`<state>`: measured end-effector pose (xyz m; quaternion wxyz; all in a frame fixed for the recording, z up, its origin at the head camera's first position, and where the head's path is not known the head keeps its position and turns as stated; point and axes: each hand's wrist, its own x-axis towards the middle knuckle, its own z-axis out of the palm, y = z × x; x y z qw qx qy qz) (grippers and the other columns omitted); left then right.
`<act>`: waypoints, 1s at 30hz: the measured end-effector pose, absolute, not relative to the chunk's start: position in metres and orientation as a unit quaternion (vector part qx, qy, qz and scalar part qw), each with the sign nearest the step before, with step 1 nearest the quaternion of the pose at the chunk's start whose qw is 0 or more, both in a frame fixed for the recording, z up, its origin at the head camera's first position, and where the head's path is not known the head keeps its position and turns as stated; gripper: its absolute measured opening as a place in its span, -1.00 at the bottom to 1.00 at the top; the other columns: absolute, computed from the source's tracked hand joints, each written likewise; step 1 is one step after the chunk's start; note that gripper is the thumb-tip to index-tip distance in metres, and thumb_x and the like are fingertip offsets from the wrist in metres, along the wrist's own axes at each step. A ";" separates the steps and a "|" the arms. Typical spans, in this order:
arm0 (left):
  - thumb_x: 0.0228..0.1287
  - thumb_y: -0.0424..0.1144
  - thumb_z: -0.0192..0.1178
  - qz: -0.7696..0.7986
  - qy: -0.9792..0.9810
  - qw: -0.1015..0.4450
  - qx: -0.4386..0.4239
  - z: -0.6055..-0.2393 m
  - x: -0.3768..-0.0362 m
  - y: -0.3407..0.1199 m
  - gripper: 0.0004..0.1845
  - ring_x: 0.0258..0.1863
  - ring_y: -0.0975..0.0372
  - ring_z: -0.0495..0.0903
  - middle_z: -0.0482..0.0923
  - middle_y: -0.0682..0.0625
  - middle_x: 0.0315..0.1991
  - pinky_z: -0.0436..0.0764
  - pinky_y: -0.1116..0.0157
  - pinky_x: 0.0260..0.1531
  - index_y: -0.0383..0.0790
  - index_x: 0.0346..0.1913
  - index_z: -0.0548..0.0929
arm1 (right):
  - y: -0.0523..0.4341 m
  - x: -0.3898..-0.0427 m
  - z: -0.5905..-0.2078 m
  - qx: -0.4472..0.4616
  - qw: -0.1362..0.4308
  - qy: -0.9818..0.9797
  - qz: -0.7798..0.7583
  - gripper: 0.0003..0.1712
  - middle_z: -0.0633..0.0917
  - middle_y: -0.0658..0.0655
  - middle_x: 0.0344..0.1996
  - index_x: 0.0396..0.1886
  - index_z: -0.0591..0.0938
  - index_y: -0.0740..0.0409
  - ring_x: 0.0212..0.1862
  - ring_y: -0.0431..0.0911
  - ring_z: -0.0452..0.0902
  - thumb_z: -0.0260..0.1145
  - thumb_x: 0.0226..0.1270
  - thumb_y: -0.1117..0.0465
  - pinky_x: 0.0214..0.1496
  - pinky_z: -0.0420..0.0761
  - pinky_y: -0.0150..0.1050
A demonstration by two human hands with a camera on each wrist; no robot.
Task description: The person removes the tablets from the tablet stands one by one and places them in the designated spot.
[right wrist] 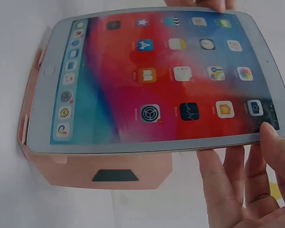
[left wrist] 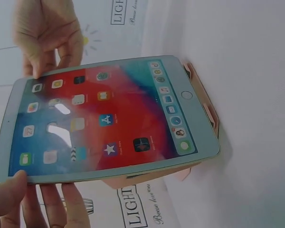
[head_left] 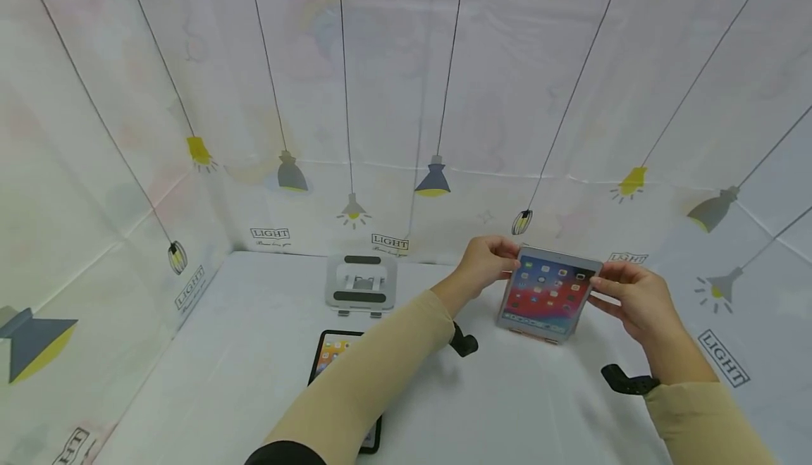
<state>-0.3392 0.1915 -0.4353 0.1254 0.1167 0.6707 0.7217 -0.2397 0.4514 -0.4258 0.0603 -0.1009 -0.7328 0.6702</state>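
A white-framed tablet [head_left: 547, 290] leans back with its lit home screen toward me. Its lower end sits in the hooked lip of a pink tablet stand [right wrist: 154, 172], whose body is mostly hidden behind it. My left hand [head_left: 485, 265] pinches the tablet's left edge near the top, thumb on the front and fingers behind. At the opposite edge, also near the top, my right hand [head_left: 641, 304] pinches it the same way. The left wrist view shows the home button end resting at the stand's small hooks [left wrist: 211, 116].
A grey stand [head_left: 331, 285] with black pads lies on the white table [head_left: 209, 352] at the back, left of my left hand. Under my left sleeve, a black-framed tablet [head_left: 329, 349] is partly hidden. Behind the table hangs a lamp-printed cloth [head_left: 393, 98].
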 end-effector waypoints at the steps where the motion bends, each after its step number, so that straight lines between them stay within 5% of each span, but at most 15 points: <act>1: 0.31 -0.58 0.40 0.720 0.672 0.123 0.120 -0.435 -0.339 0.191 -0.81 -0.31 0.30 0.69 0.73 0.07 -0.34 0.84 -0.07 0.07 -0.23 -0.20 0.81 | 0.450 -0.239 -0.425 -0.102 0.063 -0.738 0.664 -0.78 0.69 -0.14 -0.12 0.07 0.74 0.07 -0.14 -0.28 0.79 0.46 0.49 0.26 -0.15 0.87 -0.27; 30: 0.40 -0.40 0.43 0.678 0.717 0.145 0.078 -0.441 -0.331 0.174 -0.84 -0.30 0.21 0.76 0.72 0.06 -0.29 0.88 0.14 -0.14 -0.02 -0.14 0.80 | 0.435 -0.234 -0.431 -0.101 0.053 -0.773 0.624 -0.78 0.70 -0.13 -0.23 0.09 0.72 0.04 -0.21 -0.26 0.80 0.44 0.52 0.22 -0.18 0.88 -0.15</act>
